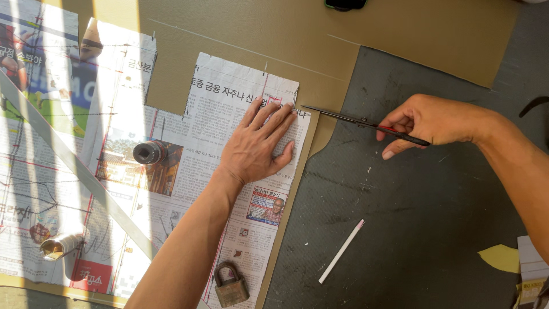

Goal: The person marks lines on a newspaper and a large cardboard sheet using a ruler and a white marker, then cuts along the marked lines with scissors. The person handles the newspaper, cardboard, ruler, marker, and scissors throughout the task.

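The newspaper pattern (229, 143) lies on olive fabric (320, 51) over the dark tabletop (423, 217). The risk, as I judge it: the paper could creep under the flat palm and the cut would wander off its edge, since the padlock (230, 284) and dark cylinder weight (148, 153) sit well left of and below the cutting spot. The left hand (258, 146) presses open, fingers spread, on the pattern's right part. The right hand (426, 121) grips the scissors (366, 123), blades nearly closed, tips at the pattern's right edge, forearm reaching in from the right
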